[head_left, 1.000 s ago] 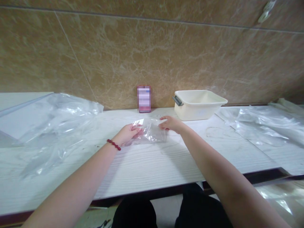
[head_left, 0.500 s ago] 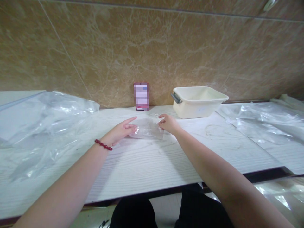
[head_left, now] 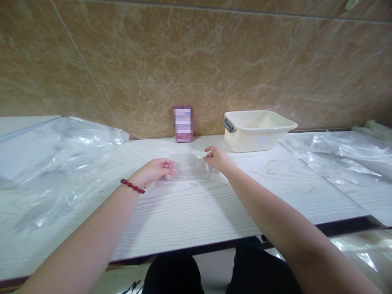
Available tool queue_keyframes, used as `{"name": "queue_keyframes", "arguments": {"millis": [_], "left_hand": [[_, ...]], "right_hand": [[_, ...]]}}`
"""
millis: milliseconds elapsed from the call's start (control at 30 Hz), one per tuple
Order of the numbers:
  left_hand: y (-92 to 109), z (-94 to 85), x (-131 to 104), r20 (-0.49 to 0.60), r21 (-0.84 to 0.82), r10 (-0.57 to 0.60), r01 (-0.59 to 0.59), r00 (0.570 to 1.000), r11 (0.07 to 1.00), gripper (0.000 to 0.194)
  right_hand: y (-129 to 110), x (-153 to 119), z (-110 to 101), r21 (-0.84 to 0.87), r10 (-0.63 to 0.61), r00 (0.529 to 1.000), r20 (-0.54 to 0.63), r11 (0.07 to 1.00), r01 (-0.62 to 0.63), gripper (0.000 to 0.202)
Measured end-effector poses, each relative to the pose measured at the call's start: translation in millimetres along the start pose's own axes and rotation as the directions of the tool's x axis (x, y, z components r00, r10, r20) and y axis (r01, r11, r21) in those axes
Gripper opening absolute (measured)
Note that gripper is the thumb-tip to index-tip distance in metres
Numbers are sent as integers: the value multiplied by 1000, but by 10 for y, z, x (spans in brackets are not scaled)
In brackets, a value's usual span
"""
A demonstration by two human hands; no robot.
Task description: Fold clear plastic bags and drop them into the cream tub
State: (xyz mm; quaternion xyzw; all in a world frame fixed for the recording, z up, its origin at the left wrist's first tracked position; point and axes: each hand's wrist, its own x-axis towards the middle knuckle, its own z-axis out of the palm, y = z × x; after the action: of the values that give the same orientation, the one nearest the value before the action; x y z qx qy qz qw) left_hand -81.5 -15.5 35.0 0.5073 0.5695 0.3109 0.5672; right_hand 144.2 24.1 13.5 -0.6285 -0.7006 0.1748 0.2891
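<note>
Between phone and tub there's passage, but the wall blocks behind

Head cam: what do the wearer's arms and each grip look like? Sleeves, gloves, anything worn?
Left forearm and right forearm are bare, no sleeves in view. Left grip and right grip are ungloved human hands. A dark red beaded bracelet circles the left wrist; nothing visible on the right. No cables or markings.

Red beaded bracelet, bare forearms, black legwear
</note>
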Motion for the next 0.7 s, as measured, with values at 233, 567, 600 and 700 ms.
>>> {"name": "queue_keyframes", "arguments": {"millis": [233,567,600,700], "left_hand": [[-26,-61,144,-338,-249,52,-142,940,958,21],[-90,30,242,-295,-425,103,-228,950,876,16],[-94,41,251,-293,-414,116,-236,949,879,17],[-105,63,287,-299,-314,193,-287,935,905,23]], "right_hand": [[13,4,15,-25,-30,999,-25,999,30,26],[-8,8,47,42,-32,999,3,999,32,25],[-16,7,45,42,-30,1000,1,999,30,25],[-37,4,32,35,-33,999,-3,999,33,25]]}}
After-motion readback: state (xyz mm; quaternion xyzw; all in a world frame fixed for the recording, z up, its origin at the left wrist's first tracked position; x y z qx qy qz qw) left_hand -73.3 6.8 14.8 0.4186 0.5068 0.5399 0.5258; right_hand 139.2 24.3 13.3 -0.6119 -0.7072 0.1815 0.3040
